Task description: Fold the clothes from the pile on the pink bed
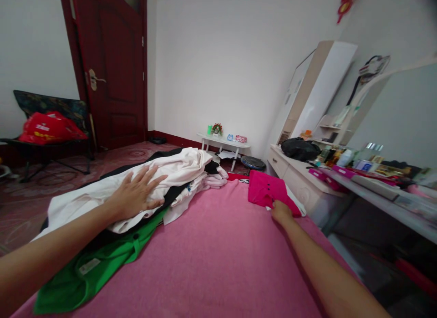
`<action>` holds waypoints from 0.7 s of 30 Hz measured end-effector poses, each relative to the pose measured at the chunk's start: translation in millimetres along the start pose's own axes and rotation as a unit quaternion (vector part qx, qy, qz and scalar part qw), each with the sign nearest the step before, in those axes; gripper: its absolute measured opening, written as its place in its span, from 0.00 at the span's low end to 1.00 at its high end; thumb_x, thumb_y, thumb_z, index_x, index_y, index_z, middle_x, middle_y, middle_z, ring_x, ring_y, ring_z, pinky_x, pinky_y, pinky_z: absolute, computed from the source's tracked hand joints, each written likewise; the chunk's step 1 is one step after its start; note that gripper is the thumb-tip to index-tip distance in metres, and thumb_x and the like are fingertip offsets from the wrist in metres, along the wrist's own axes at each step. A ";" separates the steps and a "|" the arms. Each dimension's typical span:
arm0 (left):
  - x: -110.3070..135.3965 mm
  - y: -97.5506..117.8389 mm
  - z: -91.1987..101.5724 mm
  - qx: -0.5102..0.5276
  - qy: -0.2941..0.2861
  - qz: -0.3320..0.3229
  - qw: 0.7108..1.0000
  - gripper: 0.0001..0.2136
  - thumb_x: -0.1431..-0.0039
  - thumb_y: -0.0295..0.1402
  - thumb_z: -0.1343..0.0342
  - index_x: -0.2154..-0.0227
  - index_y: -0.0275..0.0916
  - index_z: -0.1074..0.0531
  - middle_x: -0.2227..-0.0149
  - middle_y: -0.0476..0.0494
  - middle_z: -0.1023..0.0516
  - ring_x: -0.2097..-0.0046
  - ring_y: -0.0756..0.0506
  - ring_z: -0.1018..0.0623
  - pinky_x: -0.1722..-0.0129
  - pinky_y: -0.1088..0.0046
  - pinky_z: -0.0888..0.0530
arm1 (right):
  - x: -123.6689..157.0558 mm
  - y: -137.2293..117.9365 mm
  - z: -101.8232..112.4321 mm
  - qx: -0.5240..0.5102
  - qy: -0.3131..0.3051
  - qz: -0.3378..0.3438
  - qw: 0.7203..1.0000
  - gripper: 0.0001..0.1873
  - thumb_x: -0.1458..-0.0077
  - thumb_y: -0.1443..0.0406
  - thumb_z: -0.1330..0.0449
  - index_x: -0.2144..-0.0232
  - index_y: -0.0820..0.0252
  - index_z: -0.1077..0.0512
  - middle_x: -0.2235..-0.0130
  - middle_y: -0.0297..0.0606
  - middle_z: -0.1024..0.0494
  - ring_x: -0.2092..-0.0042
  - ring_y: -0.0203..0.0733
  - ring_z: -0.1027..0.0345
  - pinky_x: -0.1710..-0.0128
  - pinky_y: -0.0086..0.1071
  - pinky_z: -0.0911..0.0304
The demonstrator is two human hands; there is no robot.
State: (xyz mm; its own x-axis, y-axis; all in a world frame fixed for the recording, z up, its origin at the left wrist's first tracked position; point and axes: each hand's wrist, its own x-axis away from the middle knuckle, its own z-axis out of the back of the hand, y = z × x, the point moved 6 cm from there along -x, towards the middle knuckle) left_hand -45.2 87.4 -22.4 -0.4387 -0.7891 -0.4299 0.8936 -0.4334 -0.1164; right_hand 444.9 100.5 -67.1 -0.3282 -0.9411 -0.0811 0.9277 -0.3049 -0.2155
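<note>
My left hand lies flat with fingers spread on a heap of clothes: white garments on top, black ones under them, and a green shirt at the bottom near me. My right hand reaches to the far right of the pink bed cover and grips the near edge of a folded magenta garment. Its fingers are tucked under the cloth. The folded piece lies at the bed's right edge, on something white.
A pale dresser and a cluttered desk stand right of the bed. A small white table and a round stool are beyond the bed's end. At left are a dark red door and a folding chair with a red bag.
</note>
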 end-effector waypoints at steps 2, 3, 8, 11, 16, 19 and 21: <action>0.6 0.8 3.0 0.009 0.013 -0.010 1.000 0.28 0.37 0.47 0.53 0.36 0.45 0.46 0.31 0.35 0.57 0.34 0.28 0.52 0.41 0.41 0.49 | 29.2 -50.7 -10.7 -0.033 -0.039 0.079 0.996 0.09 0.49 0.72 0.47 0.68 0.65 0.27 0.67 0.47 0.22 0.63 0.47 0.28 0.64 0.39 0.37; 0.4 1.0 3.9 0.011 0.017 -0.013 1.000 0.28 0.37 0.47 0.52 0.36 0.45 0.46 0.31 0.35 0.56 0.34 0.27 0.52 0.42 0.41 0.49 | 48.9 -75.2 -17.9 -0.052 -0.064 0.124 0.989 0.06 0.50 0.70 0.45 0.71 0.63 0.27 0.69 0.42 0.22 0.65 0.44 0.28 0.65 0.37 0.36; 7.8 15.9 3.9 -0.021 0.058 -0.003 0.998 0.28 0.40 0.42 0.49 0.38 0.42 0.42 0.32 0.34 0.54 0.32 0.29 0.56 0.39 0.41 0.54 | 176.7 -162.8 -39.0 -0.154 -0.192 0.360 0.900 0.11 0.57 0.58 0.34 0.66 0.46 0.26 0.67 0.22 0.22 0.67 0.35 0.29 0.69 0.30 0.36; 32.5 54.0 -3.7 -0.011 0.033 -0.038 0.999 0.25 0.40 0.37 0.50 0.40 0.41 0.37 0.33 0.35 0.51 0.32 0.32 0.57 0.37 0.43 0.57 | 230.3 -190.1 -30.6 -0.218 -0.217 0.457 0.835 0.14 0.56 0.54 0.34 0.63 0.37 0.26 0.65 0.18 0.23 0.62 0.37 0.26 0.67 0.28 0.34; 91.0 135.4 -6.1 0.163 -0.133 -0.106 0.972 0.23 0.36 0.42 0.54 0.38 0.48 0.40 0.34 0.41 0.45 0.33 0.35 0.47 0.37 0.48 0.46 | 202.1 -187.8 -22.4 -0.274 -0.124 0.408 0.862 0.29 0.44 0.68 0.47 0.41 0.41 0.40 0.45 0.33 0.30 0.54 0.39 0.29 0.48 0.37 0.39; 112.1 167.5 12.4 0.293 -0.203 -0.112 0.928 0.33 0.43 0.52 0.49 0.37 0.47 0.42 0.35 0.38 0.42 0.37 0.36 0.38 0.40 0.58 0.35 | 154.2 -154.8 -30.8 -0.265 -0.061 0.281 0.921 0.43 0.51 0.73 0.44 0.35 0.47 0.51 0.36 0.43 0.43 0.58 0.38 0.29 0.48 0.39 0.39; 122.2 180.3 25.5 0.362 -0.203 -0.113 0.903 0.33 0.47 0.53 0.45 0.39 0.51 0.39 0.41 0.42 0.32 0.43 0.39 0.30 0.44 0.65 0.31 | 138.1 -141.0 -37.3 -0.242 -0.073 0.268 0.930 0.49 0.55 0.73 0.40 0.34 0.49 0.55 0.36 0.46 0.45 0.55 0.41 0.30 0.49 0.38 0.39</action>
State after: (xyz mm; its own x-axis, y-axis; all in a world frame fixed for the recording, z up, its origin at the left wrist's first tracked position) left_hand 59.9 -98.3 -73.2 -0.7323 -0.6754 -0.0870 0.5452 -0.6581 0.5193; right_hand 262.2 19.0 -84.3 0.2179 -0.9598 -0.1770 0.7507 0.2807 -0.5980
